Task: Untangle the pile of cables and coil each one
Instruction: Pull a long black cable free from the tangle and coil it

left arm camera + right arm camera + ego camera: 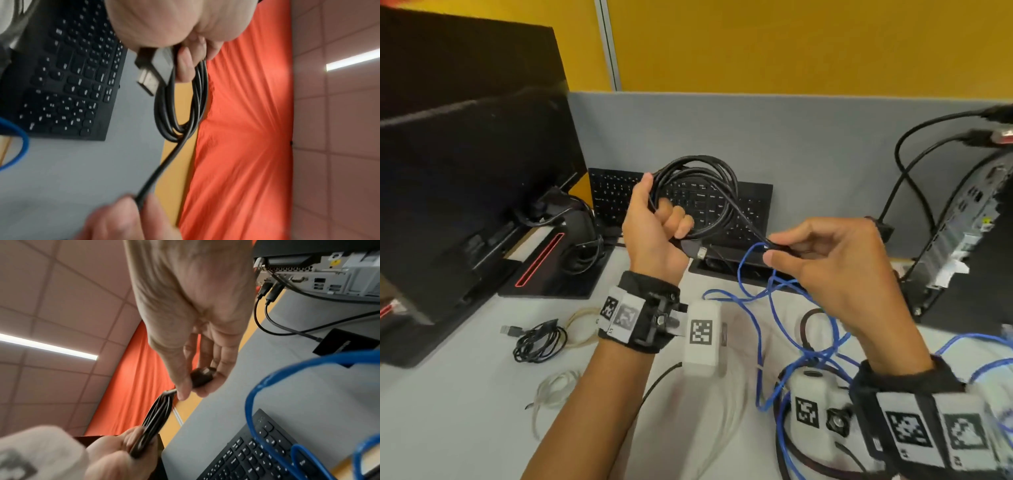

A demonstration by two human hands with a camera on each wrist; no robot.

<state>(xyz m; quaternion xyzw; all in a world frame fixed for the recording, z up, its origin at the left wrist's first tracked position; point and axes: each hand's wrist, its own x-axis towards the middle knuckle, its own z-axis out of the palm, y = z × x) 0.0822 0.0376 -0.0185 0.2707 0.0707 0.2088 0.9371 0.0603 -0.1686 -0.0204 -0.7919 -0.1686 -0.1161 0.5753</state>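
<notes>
A black cable [700,168] is wound into several loops above the keyboard. My left hand [659,209] grips the loops at their left side, and one plug [697,251] sticks out below its fingers. My right hand [774,248] pinches the cable's other end between thumb and fingers, a short way right of the coil. The left wrist view shows the coil [180,113] hanging from the curled fingers [185,65] beside the plug [149,76]. In the right wrist view a dark connector [202,376] sits in the pinch. A blue cable [760,308] lies tangled below my right hand.
On the table at left lie a small coiled black cable [539,342], a beige coil [582,323] and a white cable [554,387]. A keyboard [616,195] leans on the grey partition. A monitor base [551,270] stands left, a computer case [969,219] right.
</notes>
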